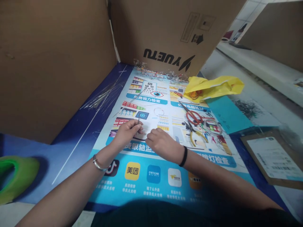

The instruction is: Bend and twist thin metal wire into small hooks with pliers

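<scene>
My left hand (129,133), with a silver bangle at the wrist, is closed in a pinch on a thin dark strip (138,120) whose tip sticks up past the fingers. Close beside it, my right hand (163,145) has its fingers curled together; what they hold, if anything, is hidden. Both hands are low over a printed poster sheet (151,197). Just beyond them lies a thin wire ring (159,108). Off to the right rest red-handled scissors (194,117) and yellow-handled pliers (194,136), beside a clear ring-shaped coil (221,129).
Cardboard panels (56,63) stand at the left and back. A bundle of thin wires (104,96) lies left; wire scraps (172,76) line the back. A yellow bag (220,83), a blue folder (230,115) and a labelled cardboard piece (274,157) are right. Green tape roll (29,168) sits front left.
</scene>
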{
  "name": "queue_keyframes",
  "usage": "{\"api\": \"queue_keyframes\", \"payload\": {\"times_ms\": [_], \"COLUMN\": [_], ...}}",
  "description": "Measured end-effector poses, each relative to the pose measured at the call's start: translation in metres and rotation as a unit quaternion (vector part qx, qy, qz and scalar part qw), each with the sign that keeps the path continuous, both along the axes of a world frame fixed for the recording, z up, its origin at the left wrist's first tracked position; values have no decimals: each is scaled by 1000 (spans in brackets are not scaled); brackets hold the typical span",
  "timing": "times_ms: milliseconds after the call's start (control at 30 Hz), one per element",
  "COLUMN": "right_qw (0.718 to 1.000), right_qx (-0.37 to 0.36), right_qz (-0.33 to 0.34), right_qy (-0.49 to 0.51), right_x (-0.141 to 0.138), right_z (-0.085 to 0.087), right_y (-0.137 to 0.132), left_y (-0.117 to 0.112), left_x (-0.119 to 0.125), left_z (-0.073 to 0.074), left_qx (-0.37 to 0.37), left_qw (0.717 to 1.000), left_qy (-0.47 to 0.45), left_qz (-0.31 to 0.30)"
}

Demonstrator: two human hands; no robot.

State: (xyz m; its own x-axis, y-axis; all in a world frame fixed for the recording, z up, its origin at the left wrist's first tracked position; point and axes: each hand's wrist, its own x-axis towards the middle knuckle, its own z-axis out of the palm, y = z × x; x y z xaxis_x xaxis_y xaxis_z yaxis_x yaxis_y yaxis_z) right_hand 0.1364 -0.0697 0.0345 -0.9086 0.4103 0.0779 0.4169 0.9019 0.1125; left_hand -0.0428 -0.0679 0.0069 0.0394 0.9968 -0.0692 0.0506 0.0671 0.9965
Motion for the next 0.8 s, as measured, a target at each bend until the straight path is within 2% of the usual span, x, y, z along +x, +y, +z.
{"api": "queue_keyframes", "payload": {"times_ms": [100, 200, 333, 433, 533, 667, 800], "right_qw": [998, 996, 998, 998, 990, 961, 932], "right_qx": [33, 63, 34, 23, 34, 42, 29], "right_qz": [37, 40, 15, -43, -121, -228, -303], "right_qy": [-31, -47, -47, -35, -66, -148, -197], "right_x": [-16, -29, -23, 10, 57, 112, 149], "right_z": [-2, -3, 11, 27, 34, 21, 9], "right_y": [-6, -9, -3, 5, 8, 5, -2], "left_y": [0, -1, -1, 0, 0, 0, -1], "left_x": [-1, -2, -2, -1, 0, 1, 1], "left_z": [-2, -2, -3, -5, -7, -8, -5], "left_qx": [7, 17, 25, 32, 22, 0, -3], "left_qw": [1000, 1000, 1000, 999, 998, 999, 999], "left_qy": [0, 10, 14, 30, 45, 48, 50], "left_qz": [-7, -10, -13, -16, -22, -24, -22]}}
